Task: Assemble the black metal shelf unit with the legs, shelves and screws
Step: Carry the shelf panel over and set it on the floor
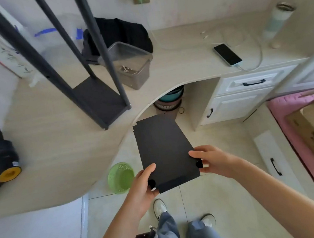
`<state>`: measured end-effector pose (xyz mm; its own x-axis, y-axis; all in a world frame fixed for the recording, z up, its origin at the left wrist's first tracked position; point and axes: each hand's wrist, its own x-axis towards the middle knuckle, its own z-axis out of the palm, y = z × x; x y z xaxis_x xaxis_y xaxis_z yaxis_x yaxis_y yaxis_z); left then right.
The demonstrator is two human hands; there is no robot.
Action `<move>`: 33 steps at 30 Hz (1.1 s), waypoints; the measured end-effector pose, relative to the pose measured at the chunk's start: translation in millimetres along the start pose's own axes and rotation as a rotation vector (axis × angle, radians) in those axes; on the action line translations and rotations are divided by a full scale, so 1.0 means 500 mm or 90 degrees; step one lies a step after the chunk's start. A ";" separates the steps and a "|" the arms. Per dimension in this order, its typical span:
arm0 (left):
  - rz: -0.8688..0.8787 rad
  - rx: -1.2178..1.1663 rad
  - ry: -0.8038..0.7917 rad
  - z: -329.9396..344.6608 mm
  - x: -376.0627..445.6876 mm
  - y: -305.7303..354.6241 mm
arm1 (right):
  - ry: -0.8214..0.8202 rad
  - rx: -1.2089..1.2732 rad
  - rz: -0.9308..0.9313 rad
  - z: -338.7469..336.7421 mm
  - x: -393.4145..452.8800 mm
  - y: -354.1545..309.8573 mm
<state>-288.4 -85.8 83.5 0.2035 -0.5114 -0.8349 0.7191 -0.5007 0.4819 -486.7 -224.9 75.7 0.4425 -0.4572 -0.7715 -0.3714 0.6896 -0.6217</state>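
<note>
Nearest, left hand (144, 179) and right hand (210, 161), each grip pinching a near corner of a loose black shelf (164, 148), held level over the floor just off the worktop (59, 147) edge. Partly done, by the look of it: frame (92, 94) standing on the worktop with four legs (20, 43) joined to one shelf, this second shelf not yet fitted, screws likely still to come. Leg tops cut off above; contents of the clear tub (132, 65) too small to identify; fingers under the shelf hidden.

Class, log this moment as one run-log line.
step: shelf fitting | left hand: holds loose black shelf | right hand: holds shelf | frame: upright on desk
</note>
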 end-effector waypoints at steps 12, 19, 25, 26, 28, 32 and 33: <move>-0.116 0.268 -0.116 0.397 0.118 -0.229 | 0.192 0.178 0.006 -0.407 -0.152 0.224; -0.186 0.439 -0.201 0.528 0.225 -0.357 | 0.306 0.288 0.041 -0.522 -0.165 0.381; -0.256 0.605 -0.247 0.586 0.338 -0.473 | 0.413 0.427 0.069 -0.535 -0.117 0.537; -0.269 0.638 -0.254 0.589 0.358 -0.493 | 0.424 0.453 0.076 -0.533 -0.103 0.567; -0.290 0.698 -0.263 0.585 0.403 -0.532 | 0.437 0.496 0.090 -0.527 -0.073 0.629; -0.330 0.816 -0.302 0.568 0.499 -0.620 | 0.451 0.573 0.109 -0.515 -0.008 0.763; -0.336 0.838 -0.303 0.560 0.522 -0.646 | 0.453 0.589 0.118 -0.512 0.009 0.799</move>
<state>-653.4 -253.1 -215.6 -0.2982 -0.1192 -0.9470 -0.5125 -0.8170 0.2642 -841.9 -95.2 -210.8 -0.2184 -0.3158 -0.9234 0.4795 0.7894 -0.3834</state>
